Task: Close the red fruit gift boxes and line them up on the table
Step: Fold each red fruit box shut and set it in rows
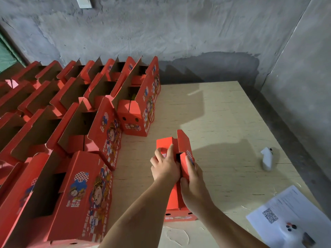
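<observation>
The pale plywood table carries rows of open red fruit gift boxes well to the left of the fingers, and a white sheet with a QR code lies to their right. Directly under the fingers stands one red gift box, top flaps partly folded. The left hand presses curled fingers on the left flap; the right hand grips the right flap.
</observation>
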The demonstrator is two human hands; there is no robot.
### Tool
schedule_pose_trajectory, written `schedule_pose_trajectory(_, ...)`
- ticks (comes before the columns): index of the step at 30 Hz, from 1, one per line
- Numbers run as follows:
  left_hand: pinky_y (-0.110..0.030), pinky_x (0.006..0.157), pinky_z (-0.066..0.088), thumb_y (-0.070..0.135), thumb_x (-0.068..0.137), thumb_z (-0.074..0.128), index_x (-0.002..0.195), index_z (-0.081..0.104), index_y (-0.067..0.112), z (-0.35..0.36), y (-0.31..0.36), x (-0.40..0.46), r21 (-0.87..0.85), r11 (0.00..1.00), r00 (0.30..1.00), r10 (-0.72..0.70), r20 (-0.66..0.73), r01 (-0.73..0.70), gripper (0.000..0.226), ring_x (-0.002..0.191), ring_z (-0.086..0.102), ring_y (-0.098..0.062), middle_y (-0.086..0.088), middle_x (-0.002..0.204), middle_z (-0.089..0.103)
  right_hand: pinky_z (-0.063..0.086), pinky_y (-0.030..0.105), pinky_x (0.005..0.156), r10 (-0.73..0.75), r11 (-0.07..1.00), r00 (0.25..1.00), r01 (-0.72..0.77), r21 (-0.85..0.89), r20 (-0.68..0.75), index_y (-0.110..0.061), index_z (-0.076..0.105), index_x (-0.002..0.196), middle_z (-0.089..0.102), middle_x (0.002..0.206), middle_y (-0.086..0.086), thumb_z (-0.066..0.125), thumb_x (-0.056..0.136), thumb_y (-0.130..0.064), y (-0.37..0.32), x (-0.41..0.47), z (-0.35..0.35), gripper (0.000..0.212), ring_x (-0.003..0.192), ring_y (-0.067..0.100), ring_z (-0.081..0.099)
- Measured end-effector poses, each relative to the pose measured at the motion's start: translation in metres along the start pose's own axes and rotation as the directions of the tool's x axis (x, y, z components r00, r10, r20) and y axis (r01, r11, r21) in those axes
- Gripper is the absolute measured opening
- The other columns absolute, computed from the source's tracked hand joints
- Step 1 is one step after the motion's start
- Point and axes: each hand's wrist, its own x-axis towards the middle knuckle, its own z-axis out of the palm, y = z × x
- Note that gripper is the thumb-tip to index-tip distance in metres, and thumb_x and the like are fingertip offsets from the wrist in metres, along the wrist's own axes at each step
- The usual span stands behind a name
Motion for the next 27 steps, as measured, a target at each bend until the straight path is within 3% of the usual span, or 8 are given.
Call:
schedule_pose_trajectory(5, -0.042, 0.086, 0.044, 0.031, 0.096, 0.049, 0.156, 0.009, 0.055, -0.014, 0.002, 0.009, -0.024, 1.000, 0.998, 0.012, 0.058, -0.011, 0.076, 0.133, 0.032, -0.037, 0.002, 0.163, 0.013, 0.015, -0.007, 0.101, 0.034, 0.997, 0.997, -0.038, 0.061, 0.064, -0.043, 0.012, 0.160, 0.014, 0.164, -0.010, 0.041, 0.099, 0.000, 0.010, 0.003, -0.012, 0.080, 0.148, -0.007, 0.015)
schedule_pose_trajectory(11, -0.041, 0.073, 0.043, 0.032, 0.097, 0.052, 0.155, 0.008, 0.052, -0.015, 0.008, 0.019, 0.164, 0.986, 0.996, -0.043, 0.074, 0.030, 0.075, 0.128, 0.038, -0.038, -0.008, 0.152, 0.018, 0.018, 0.026, 0.124, 0.031, 0.997, 0.996, -0.037, 0.070, 0.083, -0.044, 0.011, 0.161, 0.015, 0.165, -0.009, 0.040, 0.100, -0.004, 0.010, 0.001, -0.011, 0.078, 0.150, -0.006, 0.009)
schedule_pose_trajectory(14, -0.046, 0.094, 0.045, 0.039, 0.096, 0.051, 0.156, 0.008, 0.047, -0.003, 0.012, 0.021, 0.295, 0.955, 0.997, -0.037, 0.075, 0.013, 0.074, 0.134, 0.029, -0.038, -0.009, 0.152, 0.015, 0.022, 0.026, 0.122, 0.058, 0.997, 0.994, -0.063, 0.053, 0.092, -0.043, 0.009, 0.161, 0.018, 0.162, -0.006, 0.040, 0.100, -0.003, 0.008, 0.002, -0.012, 0.079, 0.147, -0.006, 0.012)
schedule_pose_trajectory(17, -0.063, 0.118, 0.017, 0.056, 0.097, 0.039, 0.156, 0.007, 0.047, 0.005, -0.002, 0.026, 0.329, 0.942, 0.997, 0.049, 0.067, -0.069, 0.068, 0.150, 0.010, -0.039, -0.007, 0.161, 0.007, 0.024, 0.027, 0.120, 0.058, 0.997, 0.992, -0.064, 0.049, 0.117, -0.045, 0.010, 0.160, 0.022, 0.155, -0.006, 0.043, 0.100, -0.006, 0.010, 0.002, -0.014, 0.079, 0.143, -0.005, 0.018)
schedule_pose_trajectory(20, -0.060, 0.124, 0.008, 0.062, 0.101, 0.022, 0.156, -0.002, 0.052, 0.005, -0.019, 0.032, 0.280, 0.951, 0.988, 0.103, 0.119, -0.133, 0.062, 0.155, 0.006, -0.039, -0.002, 0.167, -0.004, 0.033, 0.035, 0.117, 0.099, 0.994, 0.987, -0.104, 0.034, 0.123, -0.049, 0.026, 0.151, 0.022, 0.149, -0.005, 0.052, 0.091, -0.021, 0.008, 0.008, -0.012, 0.071, 0.142, 0.014, 0.030)
schedule_pose_trajectory(22, -0.060, 0.125, 0.009, 0.051, 0.102, 0.028, 0.155, -0.013, 0.051, 0.006, -0.025, 0.033, 0.322, 0.933, 0.979, 0.110, 0.169, -0.161, 0.067, 0.156, 0.005, -0.040, 0.002, 0.166, -0.018, 0.040, 0.038, 0.110, 0.149, 0.989, 0.985, -0.146, -0.036, 0.084, -0.039, 0.035, 0.142, 0.026, 0.147, 0.001, 0.059, 0.083, -0.036, 0.003, 0.018, -0.005, 0.063, 0.137, 0.025, 0.038)
schedule_pose_trajectory(25, -0.057, 0.126, 0.011, 0.037, 0.097, 0.055, 0.154, -0.028, 0.043, 0.006, -0.026, 0.030, 0.423, 0.886, 0.972, 0.111, 0.206, -0.191, 0.101, 0.156, 0.005, -0.041, -0.002, 0.164, -0.034, 0.039, 0.043, 0.112, 0.186, 0.974, 0.982, -0.179, -0.141, 0.038, -0.030, 0.029, 0.150, 0.022, 0.157, 0.010, 0.063, 0.092, -0.048, -0.002, 0.037, 0.009, 0.069, 0.142, 0.033, 0.035)
schedule_pose_trajectory(27, -0.054, 0.125, 0.018, 0.040, 0.099, 0.054, 0.154, -0.027, 0.043, 0.008, -0.027, 0.028, 0.386, 0.904, 0.975, 0.116, 0.187, -0.182, 0.098, 0.154, 0.016, -0.041, 0.000, 0.165, -0.033, 0.031, 0.047, 0.119, 0.238, 0.959, 0.971, -0.231, -0.165, 0.028, -0.039, 0.015, 0.159, 0.006, 0.167, 0.012, 0.057, 0.097, -0.051, -0.006, 0.051, 0.016, 0.077, 0.152, 0.033, 0.019)
